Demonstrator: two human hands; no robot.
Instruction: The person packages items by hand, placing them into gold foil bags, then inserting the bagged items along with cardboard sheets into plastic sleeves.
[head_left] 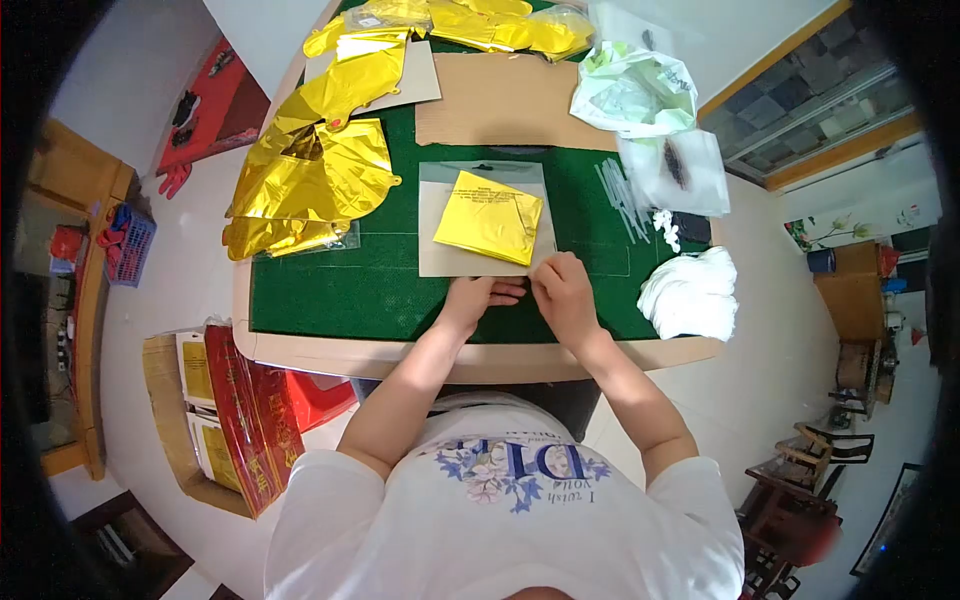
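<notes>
In front of me on the green mat lies a clear plastic bag (480,170) with a beige card (435,256) inside it. A folded gold foil piece (490,218) with small printed text rests on the card within the bag. My left hand (484,302) is by the bag's lower edge, fingers stretched to the right and thumb partly hidden. My right hand (562,290) is closed at the lower right corner, thumb and forefinger pinching the bag's edge.
Large gold foil pieces (310,175) cover the table's left and back. A cardboard sheet (500,95) lies behind the bag. On the right are a white-green plastic bag (635,90), thin clear strips (622,200) and white cloth (690,292). A carton (190,430) stands on the floor.
</notes>
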